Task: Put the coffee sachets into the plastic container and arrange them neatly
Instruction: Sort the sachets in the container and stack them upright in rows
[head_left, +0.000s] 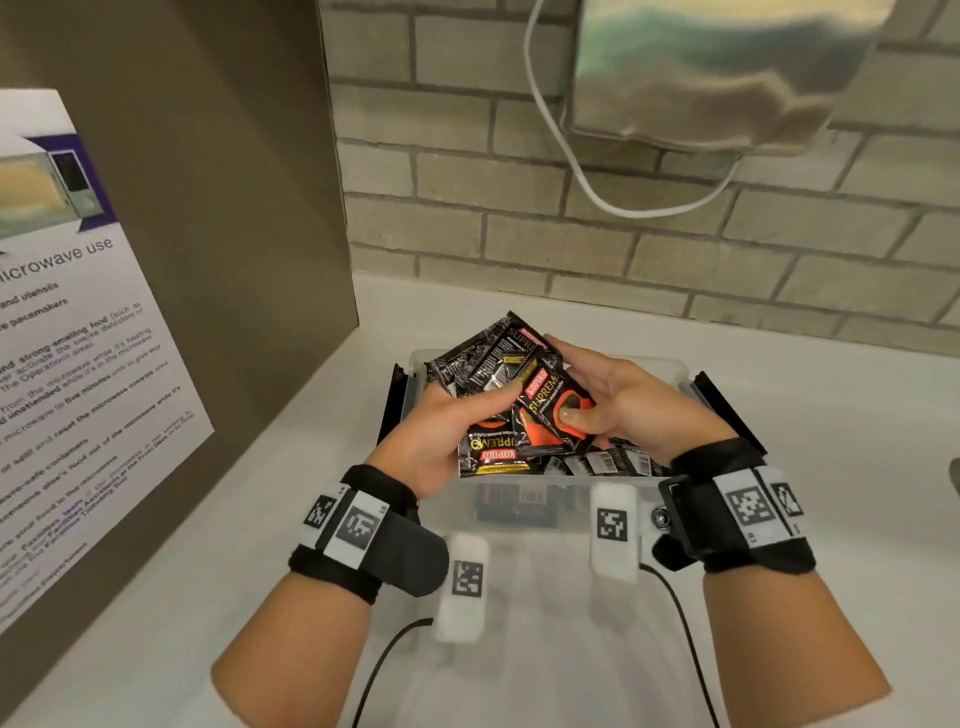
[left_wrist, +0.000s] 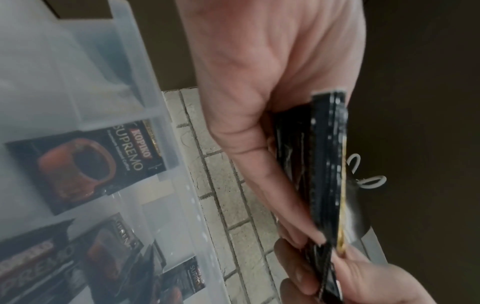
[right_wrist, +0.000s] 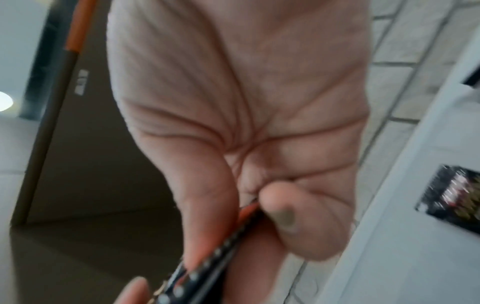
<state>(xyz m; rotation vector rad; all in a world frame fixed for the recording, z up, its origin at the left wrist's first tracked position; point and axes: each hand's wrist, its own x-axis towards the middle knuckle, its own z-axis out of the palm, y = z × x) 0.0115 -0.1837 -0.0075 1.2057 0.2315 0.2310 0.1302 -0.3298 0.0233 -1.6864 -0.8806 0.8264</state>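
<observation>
1. The left hand (head_left: 441, 436) has its fingers and thumb curled round a fanned bundle of coffee sachets (head_left: 493, 364), held above the plastic container (head_left: 675, 369).
2. The right hand (head_left: 623, 405) pinches a single sachet (head_left: 550, 405) at the front of the bundle, thumb pressed on its face.
3. The container stands on the white counter (head_left: 831, 415), near the brick wall (head_left: 675, 249). More sachets (left_wrist: 85, 164) lie loose inside it.
4. A microwave notice (head_left: 78, 338) hangs on the left panel.
</observation>
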